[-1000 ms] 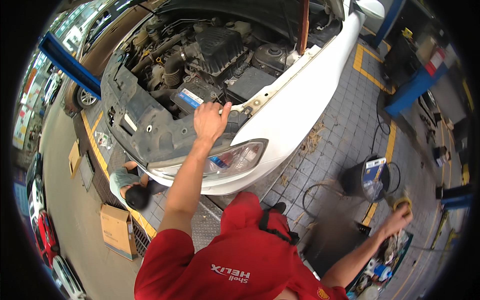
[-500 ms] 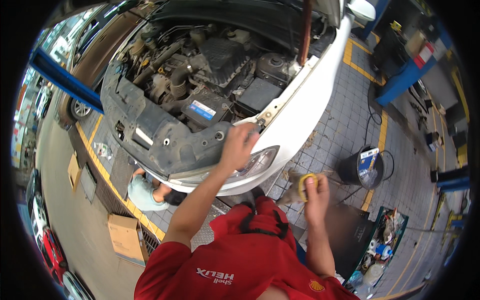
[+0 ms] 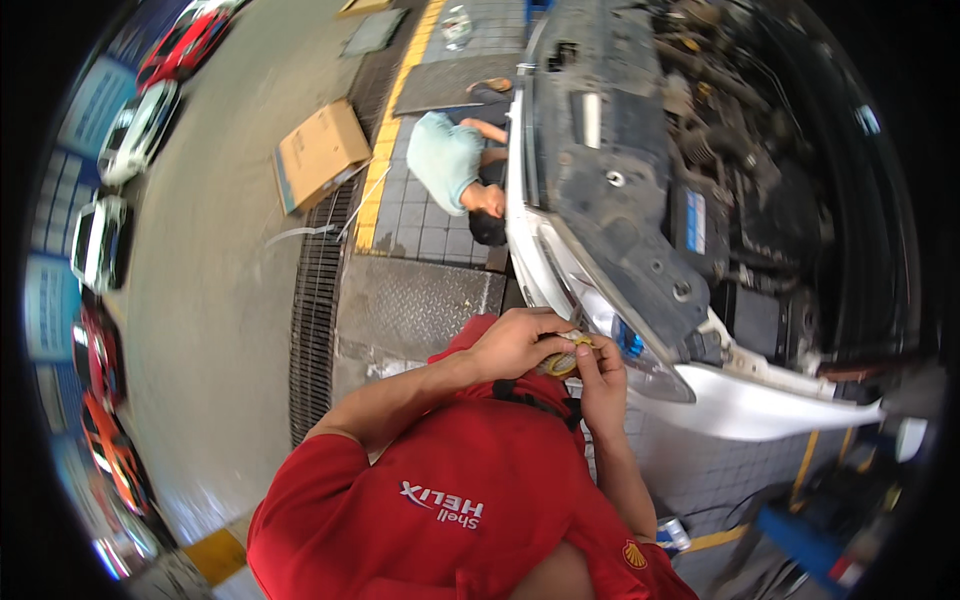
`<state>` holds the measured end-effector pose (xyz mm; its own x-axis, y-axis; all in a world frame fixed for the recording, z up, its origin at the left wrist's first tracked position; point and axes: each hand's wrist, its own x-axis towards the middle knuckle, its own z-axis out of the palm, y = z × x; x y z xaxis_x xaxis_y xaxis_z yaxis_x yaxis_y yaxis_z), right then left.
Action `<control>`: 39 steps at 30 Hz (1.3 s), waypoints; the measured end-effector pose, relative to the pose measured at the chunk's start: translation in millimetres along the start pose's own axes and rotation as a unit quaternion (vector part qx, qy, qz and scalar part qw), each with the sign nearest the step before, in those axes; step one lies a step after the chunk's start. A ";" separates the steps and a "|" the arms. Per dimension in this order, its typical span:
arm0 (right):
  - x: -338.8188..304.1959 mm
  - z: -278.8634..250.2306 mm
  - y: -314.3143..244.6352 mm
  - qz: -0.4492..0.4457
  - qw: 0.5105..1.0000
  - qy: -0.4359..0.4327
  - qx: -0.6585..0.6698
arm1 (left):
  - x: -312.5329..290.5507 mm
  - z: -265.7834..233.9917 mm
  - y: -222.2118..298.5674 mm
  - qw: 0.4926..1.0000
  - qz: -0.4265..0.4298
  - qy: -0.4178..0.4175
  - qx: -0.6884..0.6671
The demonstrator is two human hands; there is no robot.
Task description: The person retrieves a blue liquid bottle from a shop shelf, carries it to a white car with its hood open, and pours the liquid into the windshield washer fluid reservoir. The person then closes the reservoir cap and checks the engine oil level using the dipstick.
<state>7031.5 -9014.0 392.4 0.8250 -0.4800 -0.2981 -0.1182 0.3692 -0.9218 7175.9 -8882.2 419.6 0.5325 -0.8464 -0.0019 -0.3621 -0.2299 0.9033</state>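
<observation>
In front of my waist, both hands meet at a small roll of yellow tape (image 3: 561, 365), which looks like a thin ring. My left hand (image 3: 515, 345) is closed, its thumb and fingertips pinching at the roll's upper edge. From the other side my right hand (image 3: 603, 388) grips the roll between thumb and fingers. Whether a strip is pulled loose is too small to tell. Just beyond my hands is the headlight (image 3: 640, 365) of a white car (image 3: 740, 403), whose engine bay (image 3: 690, 190) lies uncovered.
A person in a pale green shirt (image 3: 445, 160) crouches low against the car's front bumper. A cardboard box (image 3: 322, 155) stands beside a floor grate (image 3: 318, 330). Metal tread plate (image 3: 425, 300) covers the floor ahead of me. Parked cars (image 3: 100, 240) line the far left.
My view has swung left along the car's front. My left hand has come off the car's front edge to the tape roll, which my right hand has brought in before my waist.
</observation>
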 end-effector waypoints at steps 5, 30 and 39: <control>43.2 59.4 -5.5 0.041 0.982 -0.178 -0.057 | -44.1 -38.7 -34.1 0.980 -0.050 0.192 -0.019; 194.5 546.2 125.3 0.117 0.895 -0.408 -0.138 | -230.5 -407.7 -243.7 0.876 -0.205 0.435 -0.033; 338.8 636.2 167.9 0.193 0.890 -0.399 -0.105 | -194.6 -530.6 -367.7 0.856 -0.233 0.451 -0.097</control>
<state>7642.7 -8608.4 294.3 0.8204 0.3996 -0.4091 -0.5097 0.1864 -0.8399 7611.3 -8378.0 315.5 0.9903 0.0509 -0.1289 0.1381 -0.2847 0.9486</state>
